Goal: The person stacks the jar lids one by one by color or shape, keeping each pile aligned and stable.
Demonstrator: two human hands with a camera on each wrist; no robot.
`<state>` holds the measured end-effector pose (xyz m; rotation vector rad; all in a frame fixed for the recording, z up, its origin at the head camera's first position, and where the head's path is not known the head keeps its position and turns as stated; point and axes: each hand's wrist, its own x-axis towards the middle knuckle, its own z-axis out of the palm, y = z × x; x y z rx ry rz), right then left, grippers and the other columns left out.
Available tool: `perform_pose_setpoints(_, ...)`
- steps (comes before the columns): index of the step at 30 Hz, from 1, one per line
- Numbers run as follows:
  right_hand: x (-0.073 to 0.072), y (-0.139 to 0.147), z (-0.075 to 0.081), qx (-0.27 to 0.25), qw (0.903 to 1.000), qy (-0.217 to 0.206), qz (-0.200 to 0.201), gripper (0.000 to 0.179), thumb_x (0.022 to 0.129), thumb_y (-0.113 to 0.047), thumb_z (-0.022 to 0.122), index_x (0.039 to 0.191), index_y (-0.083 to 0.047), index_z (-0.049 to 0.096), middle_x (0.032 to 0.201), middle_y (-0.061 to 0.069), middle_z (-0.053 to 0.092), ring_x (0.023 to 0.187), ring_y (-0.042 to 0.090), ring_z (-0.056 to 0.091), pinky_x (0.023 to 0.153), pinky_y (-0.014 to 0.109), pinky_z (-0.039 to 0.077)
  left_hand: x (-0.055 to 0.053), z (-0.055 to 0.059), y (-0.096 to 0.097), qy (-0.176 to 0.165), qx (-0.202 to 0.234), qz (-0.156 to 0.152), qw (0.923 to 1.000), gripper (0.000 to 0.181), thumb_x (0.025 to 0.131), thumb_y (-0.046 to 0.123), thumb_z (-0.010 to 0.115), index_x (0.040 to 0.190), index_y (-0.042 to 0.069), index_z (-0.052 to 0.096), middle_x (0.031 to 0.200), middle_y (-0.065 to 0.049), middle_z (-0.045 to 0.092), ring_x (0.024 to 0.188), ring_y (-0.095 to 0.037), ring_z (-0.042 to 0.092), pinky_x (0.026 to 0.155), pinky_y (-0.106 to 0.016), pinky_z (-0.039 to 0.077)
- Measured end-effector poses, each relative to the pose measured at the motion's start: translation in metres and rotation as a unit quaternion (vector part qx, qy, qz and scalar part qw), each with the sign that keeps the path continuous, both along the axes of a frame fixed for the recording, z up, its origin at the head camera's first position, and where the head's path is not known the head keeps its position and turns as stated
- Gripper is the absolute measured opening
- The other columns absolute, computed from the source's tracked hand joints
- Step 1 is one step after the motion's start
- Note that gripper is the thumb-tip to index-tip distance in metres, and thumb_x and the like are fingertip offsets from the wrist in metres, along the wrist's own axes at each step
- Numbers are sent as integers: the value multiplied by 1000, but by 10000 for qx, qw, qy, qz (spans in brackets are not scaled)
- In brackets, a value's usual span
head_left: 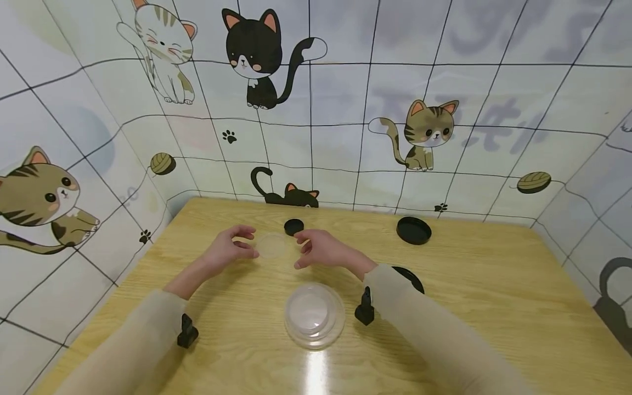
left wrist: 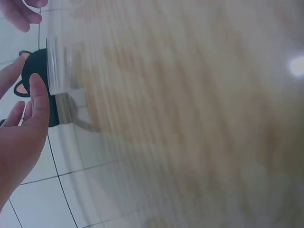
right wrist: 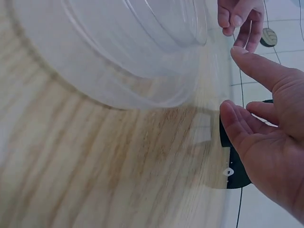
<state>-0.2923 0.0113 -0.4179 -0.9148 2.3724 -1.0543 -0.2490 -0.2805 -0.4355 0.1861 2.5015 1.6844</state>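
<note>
A faint clear round piece point(head_left: 271, 245) sits on the table between the two hands. To its left is my left hand point(head_left: 231, 249), fingers loosely bent and nothing held; whether its thumb touches the piece's rim I cannot tell. On the other side hovers my right hand point(head_left: 321, 248), thumb and fingers apart, beside a small black round lid point(head_left: 293, 227). Nearer to me stand clear plastic containers point(head_left: 314, 315), nested one in another. The right wrist view shows these containers point(right wrist: 142, 52) close up. A clear cylindrical piece point(left wrist: 59, 66) appears past the left fingertips in the left wrist view.
A black round lid point(head_left: 413, 230) lies at the back right of the wooden table point(head_left: 494, 285). Another black lid point(head_left: 410, 278) is partly hidden by the right sleeve. Walls with cat drawings enclose the table's back and sides.
</note>
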Motion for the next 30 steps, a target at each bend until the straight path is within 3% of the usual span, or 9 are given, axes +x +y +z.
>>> perform_pose_setpoints(5, -15, -14, -5, 169, 9998, 71, -2, 71, 88, -17, 84, 147, 2, 51, 132, 13, 62, 116, 23, 62, 94, 32, 52, -7, 0, -9, -60, 36, -81, 9999, 73, 87, 2, 79, 148, -8, 42, 140, -30, 46, 123, -45, 55, 83, -26, 54)
perform_pose_setpoints(13, -29, -29, -12, 264, 9990, 289, -198, 67, 87, -19, 85, 144, 2, 55, 120, 8, 66, 106, 18, 62, 93, 30, 51, -22, -8, -6, -343, 61, -293, 9990, 74, 87, -2, 79, 150, -8, 41, 141, -28, 47, 110, -30, 63, 82, -27, 56)
perform_pose_setpoints(23, -28, -35, -22, 53, 9992, 264, -307, 70, 85, -15, 86, 144, 2, 53, 115, 9, 65, 96, 16, 64, 84, 29, 53, -31, -12, -4, -499, -93, -257, 9984, 71, 85, -1, 81, 146, -8, 46, 139, -26, 50, 109, -29, 59, 83, -26, 54)
perform_pose_setpoints(30, -27, -36, -24, 75, 9991, 280, -300, 69, 85, -14, 86, 143, 6, 53, 111, 7, 66, 92, 14, 63, 84, 26, 52, -32, -13, 2, -586, -223, -511, 9967, 73, 86, 1, 81, 149, -6, 44, 139, -24, 52, 106, -24, 60, 85, -26, 52)
